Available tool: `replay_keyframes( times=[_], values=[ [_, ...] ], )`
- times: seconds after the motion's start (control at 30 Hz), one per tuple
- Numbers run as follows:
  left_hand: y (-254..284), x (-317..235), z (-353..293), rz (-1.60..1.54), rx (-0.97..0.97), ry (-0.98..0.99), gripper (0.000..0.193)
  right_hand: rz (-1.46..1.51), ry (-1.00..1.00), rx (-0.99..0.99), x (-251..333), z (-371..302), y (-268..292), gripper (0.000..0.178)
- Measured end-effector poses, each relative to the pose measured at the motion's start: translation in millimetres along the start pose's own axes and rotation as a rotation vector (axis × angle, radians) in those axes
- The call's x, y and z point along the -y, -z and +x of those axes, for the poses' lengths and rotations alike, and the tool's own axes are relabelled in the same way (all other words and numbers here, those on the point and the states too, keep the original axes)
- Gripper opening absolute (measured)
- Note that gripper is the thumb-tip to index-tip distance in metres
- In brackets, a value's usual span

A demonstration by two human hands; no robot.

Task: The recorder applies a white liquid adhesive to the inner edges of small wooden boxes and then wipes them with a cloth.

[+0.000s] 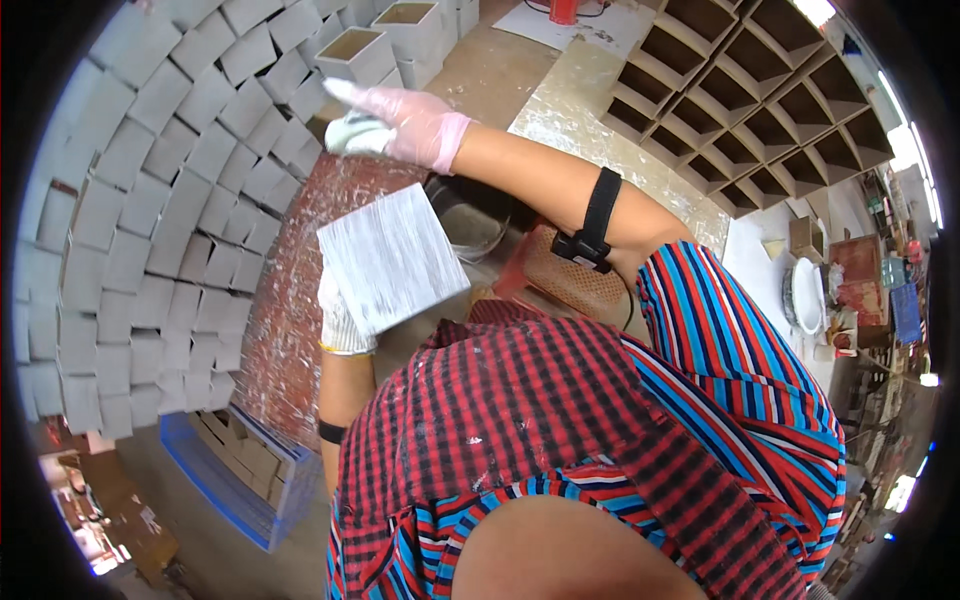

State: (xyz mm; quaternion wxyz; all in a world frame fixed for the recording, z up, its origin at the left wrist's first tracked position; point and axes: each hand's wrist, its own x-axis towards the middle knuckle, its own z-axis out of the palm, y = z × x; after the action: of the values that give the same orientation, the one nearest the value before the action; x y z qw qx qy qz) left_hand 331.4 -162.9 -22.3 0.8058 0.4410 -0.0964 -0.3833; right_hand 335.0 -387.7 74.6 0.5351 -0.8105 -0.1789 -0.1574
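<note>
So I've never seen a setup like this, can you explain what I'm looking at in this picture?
Sure. There's no machine, just a person using two hands. The one picture comes from a wide camera on their head, looking down, so straight edges bend near the rim.

The left hand, in a white knitted glove, holds a box with a streaky white face; its fingers are mostly hidden. The right hand, in a thin pink glove, has something pale in its grip, too blurred to name.

Below is a red surface spattered with white. Pale boxes are stacked to its left, a dark bucket is at its right, and a blue crate is nearer the person.
</note>
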Motion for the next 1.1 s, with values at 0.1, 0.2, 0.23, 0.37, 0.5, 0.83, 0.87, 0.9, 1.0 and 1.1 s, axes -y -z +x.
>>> replay_keyframes(
  times=[0.1, 0.2, 0.23, 0.37, 0.5, 0.83, 0.87, 0.9, 1.0, 1.1],
  values=[
    [19, -9, 25, 0.322, 0.095, -0.096, 0.055, -0.294, -0.063, -0.315, -19, 9, 38, 0.060],
    [23, -17, 66, -0.492, 0.560, -0.062, 0.051, -0.247, -0.231, -0.413, -14, 6, 54, 0.058],
    [12, -16, 85, -0.522, 0.548, -0.055, 0.049, -0.328, -0.255, -0.436, -14, -2, 68, 0.057],
    [9, -4, 124, -0.156, 0.152, -0.123, 0.045, -0.150, -0.353, -0.517, -66, -14, 82, 0.052],
    [-5, -9, 165, 0.153, -0.056, -0.072, 0.044, -0.186, -0.375, -0.581, -80, -26, 95, 0.050],
    [-47, -38, 223, 0.017, 0.108, 0.098, 0.045, -0.303, -0.552, -0.714, -59, -70, 124, 0.051],
    [-49, -37, 227, 0.025, 0.121, 0.104, 0.045, -0.290, -0.575, -0.736, -63, -81, 126, 0.050],
    [-51, -39, 233, 0.038, 0.136, 0.115, 0.045, -0.309, -0.581, -0.765, -66, -90, 123, 0.054],
    [-53, -58, 248, 0.137, 0.175, 0.110, 0.045, -0.479, -0.682, -0.803, -76, -115, 120, 0.054],
    [-46, -89, 269, 0.381, 0.226, 0.017, 0.046, -0.337, -0.743, -0.909, -63, -117, 116, 0.053]
  ],
)
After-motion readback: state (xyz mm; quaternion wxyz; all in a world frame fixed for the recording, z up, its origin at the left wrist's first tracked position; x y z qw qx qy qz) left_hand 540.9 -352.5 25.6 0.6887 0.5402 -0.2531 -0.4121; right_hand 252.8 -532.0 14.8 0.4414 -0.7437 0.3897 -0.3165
